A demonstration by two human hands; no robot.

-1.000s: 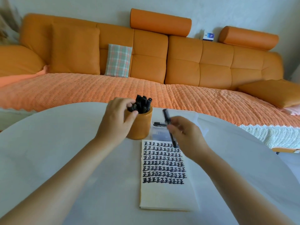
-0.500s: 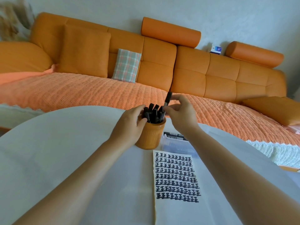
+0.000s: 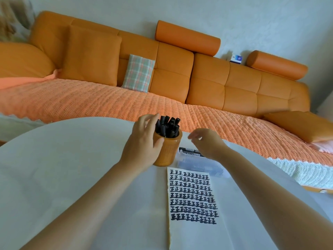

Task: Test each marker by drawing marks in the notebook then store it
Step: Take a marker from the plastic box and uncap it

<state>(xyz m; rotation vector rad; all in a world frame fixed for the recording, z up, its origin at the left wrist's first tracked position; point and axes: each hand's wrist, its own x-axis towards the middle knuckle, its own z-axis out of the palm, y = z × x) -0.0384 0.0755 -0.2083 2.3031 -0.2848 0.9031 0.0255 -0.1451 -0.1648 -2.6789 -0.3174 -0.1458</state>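
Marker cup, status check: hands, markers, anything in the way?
Left hand grips orange cup. Right hand empty, loosely curled, right of cup. Black markers stand in cup. Clear box lies behind notebook.

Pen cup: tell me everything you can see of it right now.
The pen cup is a glossy orange-brown cylinder, wood-like, standing upright on the white table just beyond the top left corner of the notebook. It is packed with capped black markers, ends up. The left hand holds its left side, thumb across the front. The right hand hovers beside it, apart.
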